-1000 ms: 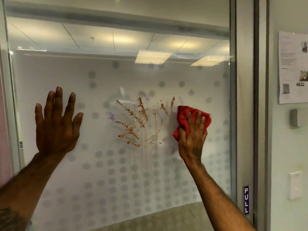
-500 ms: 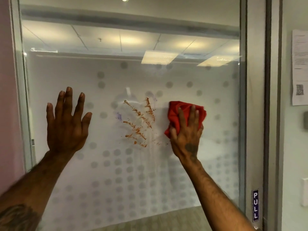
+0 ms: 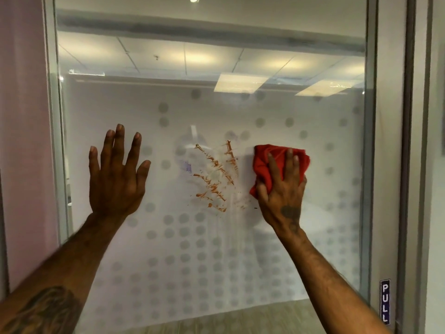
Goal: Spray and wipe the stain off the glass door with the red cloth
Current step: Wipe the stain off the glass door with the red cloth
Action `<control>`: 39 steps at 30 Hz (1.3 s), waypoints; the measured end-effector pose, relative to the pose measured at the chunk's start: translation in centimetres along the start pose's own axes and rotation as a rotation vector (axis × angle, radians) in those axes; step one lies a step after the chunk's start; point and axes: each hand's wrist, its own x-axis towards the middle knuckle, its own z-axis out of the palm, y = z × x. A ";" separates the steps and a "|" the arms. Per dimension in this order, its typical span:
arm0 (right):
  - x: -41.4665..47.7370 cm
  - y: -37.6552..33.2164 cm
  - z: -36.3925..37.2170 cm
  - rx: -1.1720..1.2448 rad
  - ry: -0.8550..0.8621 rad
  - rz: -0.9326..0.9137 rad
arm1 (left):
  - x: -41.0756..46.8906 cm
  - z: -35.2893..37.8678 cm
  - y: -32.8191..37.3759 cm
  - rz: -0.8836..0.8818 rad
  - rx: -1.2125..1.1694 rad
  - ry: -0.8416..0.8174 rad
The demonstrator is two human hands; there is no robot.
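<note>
The glass door (image 3: 313, 249) fills the view, frosted with grey dots. An orange-brown streaky stain (image 3: 214, 177) marks its middle, with a small purple smudge (image 3: 188, 167) to its left. My right hand (image 3: 281, 189) presses the bunched red cloth (image 3: 265, 162) flat against the glass just right of the stain. Pale wet streaks run down the glass below the stain. My left hand (image 3: 115, 174) rests flat on the glass to the stain's left, fingers spread, holding nothing. No spray bottle is in view.
A grey metal door frame (image 3: 382, 165) runs down the right, with a "PULL" label (image 3: 385, 301) low on it. A pink wall (image 3: 21, 141) lies left of the frame's other side (image 3: 51, 116). Ceiling lights reflect in the upper glass.
My right hand slid the cloth left over the stain's right part, then back right; those right-hand streaks are gone. My head turned left. My left hand stays on the glass.
</note>
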 end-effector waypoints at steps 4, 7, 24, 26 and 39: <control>3.5 -3.0 0.2 0.070 0.097 0.254 | 0.0 0.1 0.0 0.007 0.000 0.013; 4.4 -5.5 0.7 -0.002 0.042 0.077 | 0.0 0.2 -0.1 0.003 0.002 0.005; 3.2 -8.1 1.1 -0.003 -0.037 -0.345 | -0.1 0.6 -0.3 0.001 0.052 0.005; 2.3 -6.2 1.0 -0.035 -0.028 -0.358 | -0.2 0.6 -0.3 -0.004 0.050 0.008; 1.1 -9.5 2.5 -0.047 -0.041 -0.592 | -0.2 0.9 -0.5 0.000 0.067 0.007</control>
